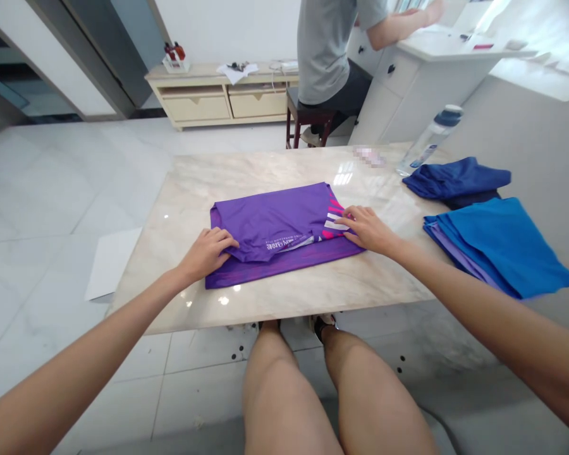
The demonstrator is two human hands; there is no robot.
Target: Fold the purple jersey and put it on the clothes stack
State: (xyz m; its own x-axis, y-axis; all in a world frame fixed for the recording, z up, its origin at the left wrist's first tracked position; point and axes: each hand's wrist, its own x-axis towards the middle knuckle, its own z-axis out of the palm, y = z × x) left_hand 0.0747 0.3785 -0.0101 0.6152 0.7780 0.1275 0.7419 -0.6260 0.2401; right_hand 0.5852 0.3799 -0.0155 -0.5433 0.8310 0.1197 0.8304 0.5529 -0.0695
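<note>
A purple T-shirt (275,218) lies folded into a flat rectangle on the marble-topped table (184,177). White lettering and a pink-and-white striped patch show on it. At its near left corner, my left hand (209,253) has its fingers closed on the upper layer, which sits back from the lower layer's near edge. My right hand (368,229) pinches the right end beside the stripes, thumb and fingers on the fabric. The undersides of both grips are hidden.
Folded blue and lilac clothes (497,243) lie at the table's right, with a crumpled navy garment (458,180) behind them. A clear water bottle (429,142) stands at the far right. Beyond the table, a person in a grey shirt (325,54) sits on a stool (308,114).
</note>
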